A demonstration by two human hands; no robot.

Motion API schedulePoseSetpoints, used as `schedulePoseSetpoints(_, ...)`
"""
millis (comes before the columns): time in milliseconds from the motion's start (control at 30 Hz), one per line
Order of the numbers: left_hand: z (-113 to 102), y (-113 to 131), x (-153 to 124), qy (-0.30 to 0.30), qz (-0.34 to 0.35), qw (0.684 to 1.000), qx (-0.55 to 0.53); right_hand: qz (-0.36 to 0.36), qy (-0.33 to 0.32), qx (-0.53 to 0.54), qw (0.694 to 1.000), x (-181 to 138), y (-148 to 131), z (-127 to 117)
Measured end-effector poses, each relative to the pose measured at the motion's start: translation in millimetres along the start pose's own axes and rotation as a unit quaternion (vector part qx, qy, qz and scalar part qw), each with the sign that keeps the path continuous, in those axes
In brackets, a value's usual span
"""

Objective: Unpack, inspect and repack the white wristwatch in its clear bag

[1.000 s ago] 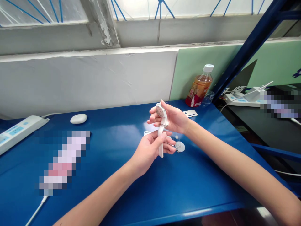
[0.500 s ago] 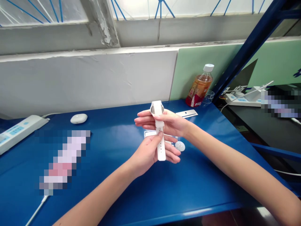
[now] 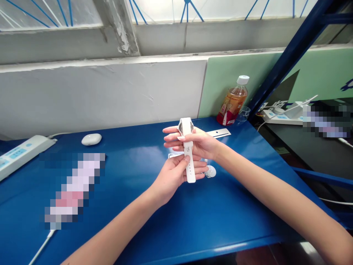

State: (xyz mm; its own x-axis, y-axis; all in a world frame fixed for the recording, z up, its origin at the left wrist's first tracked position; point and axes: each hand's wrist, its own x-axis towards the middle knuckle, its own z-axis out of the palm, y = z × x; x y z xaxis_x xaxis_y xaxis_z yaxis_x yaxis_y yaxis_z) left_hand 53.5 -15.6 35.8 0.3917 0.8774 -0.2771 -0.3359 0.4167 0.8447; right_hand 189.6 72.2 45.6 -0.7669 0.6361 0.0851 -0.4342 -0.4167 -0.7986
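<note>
Above the blue table I hold a white wristwatch [image 3: 190, 170], its strap hanging toward me and its round case turned with the back side partly showing. My left hand [image 3: 173, 171] pinches the strap's lower part, thumb on top and fingers stretched out beneath. My right hand [image 3: 202, 141] grips the watch near its case, with the thumb across the strap and the fingers behind it. Below the hands, partly hidden, lie a clear round plastic piece [image 3: 211, 171] and a white-edged item that I cannot make out.
On the blue table [image 3: 132, 206] lie a white earbud case [image 3: 91, 139], a blurred-out device with a white cable [image 3: 41, 244], a white power strip [image 3: 24, 152] and a flat white strip [image 3: 223, 132]. A drink bottle [image 3: 233, 103] stands at the back right, by the blue post [image 3: 286, 51].
Both hands have shifted slightly with the watch, whose lower strap end now sits a little higher and farther right. The right fingers have spread a bit. The grip on the watch stays.
</note>
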Motion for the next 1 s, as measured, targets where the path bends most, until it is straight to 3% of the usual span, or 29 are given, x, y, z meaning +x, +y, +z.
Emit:
schedulePoseSetpoints(500,0.0,2.5,1.4,-0.003,-0.013,1.0,-0.013,0.018,-0.015,0.035,0.999,1.9,-2.5,0.2)
schedulePoseSetpoints(1000,1.8,3.8,0.0,-0.008,-0.016,1.0,0.008,0.036,0.021,0.033,0.999,2.6,-6.7,1.2)
